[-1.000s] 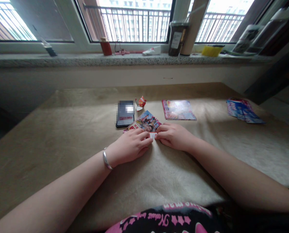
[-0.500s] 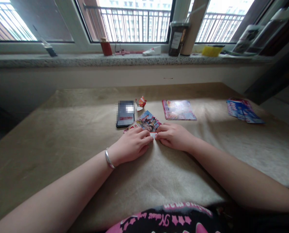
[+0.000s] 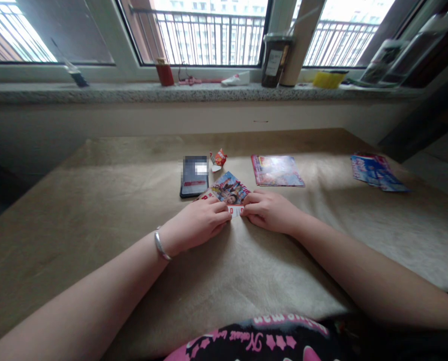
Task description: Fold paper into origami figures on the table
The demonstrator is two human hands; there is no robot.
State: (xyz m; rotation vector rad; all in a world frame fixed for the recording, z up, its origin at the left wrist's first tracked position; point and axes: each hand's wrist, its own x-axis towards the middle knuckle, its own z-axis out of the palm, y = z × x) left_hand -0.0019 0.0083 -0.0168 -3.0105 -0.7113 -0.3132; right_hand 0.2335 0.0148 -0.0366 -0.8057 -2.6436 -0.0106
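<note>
Blue, red printed paper (image 3: 231,189), pointed | left hand (image 3: 199,222), right hand (image 3: 269,211): half curled on it, grip hidden

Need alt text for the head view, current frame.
A person's left hand and right hand touch a colorful printed paper on a tan table. Beyond them lie a phone, a small red object and printed sheets; a mostly blue pile lies far right.

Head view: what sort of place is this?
Probably a room in a home, likely a flat, though nothing confirms it. Signs: a railing outside the window with a building beyond, household odds and ends along the speckled windowsill, and a phone on a table.
</note>
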